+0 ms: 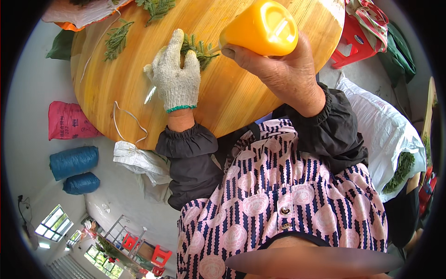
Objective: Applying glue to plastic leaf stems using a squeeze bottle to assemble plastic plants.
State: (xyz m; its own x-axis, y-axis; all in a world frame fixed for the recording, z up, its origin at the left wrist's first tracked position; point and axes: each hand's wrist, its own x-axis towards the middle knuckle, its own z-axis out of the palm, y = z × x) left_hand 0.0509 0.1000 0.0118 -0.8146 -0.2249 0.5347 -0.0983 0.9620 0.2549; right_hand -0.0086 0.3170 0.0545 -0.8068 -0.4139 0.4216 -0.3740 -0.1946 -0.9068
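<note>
From the head camera I see my left hand (175, 74), in a white knitted work glove, lying flat on the round wooden surface (232, 100). Its fingers (175, 39) are stretched out and slightly apart, pressing down on a small green needle-leaved sprig (199, 50). My bare right hand (278, 63) is raised just beside it, fingers clamped around a yellow plastic squeeze bottle (261, 28) whose thin nozzle points toward that sprig. Further up the surface lie another green sprig (116, 41) and a third (157, 8) near the far rim. A loop of white string (130, 122) rests near the close edge, above a crumpled white bag (139, 160).
</note>
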